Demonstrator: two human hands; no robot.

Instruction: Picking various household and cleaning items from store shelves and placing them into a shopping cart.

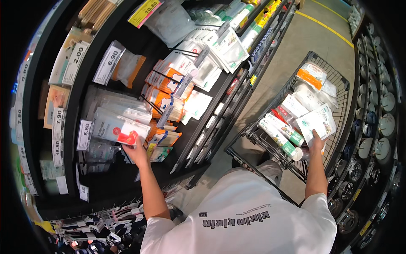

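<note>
On the left, my left hand [135,151] grips the lower edge of a flat packet of drinking straws [109,127] with a red and white label. That packet lies against more clear packs [122,106] hanging on the store display. Over the shopping cart [341,95], my right hand [316,142] holds a white flat packet with a green logo [314,122]. Below it in the cart lie two printed rolls in white and green wrap [277,136], a red packet [280,115] and a white bag with an orange band [311,76].
Orange packets [168,85] and white packets [226,47] hang on hooks along the dark shelving, with price tags [109,62] sticking out. Shelves of bowls and plates [382,122] line the right side. Between them runs a grey floor with a yellow line [326,27].
</note>
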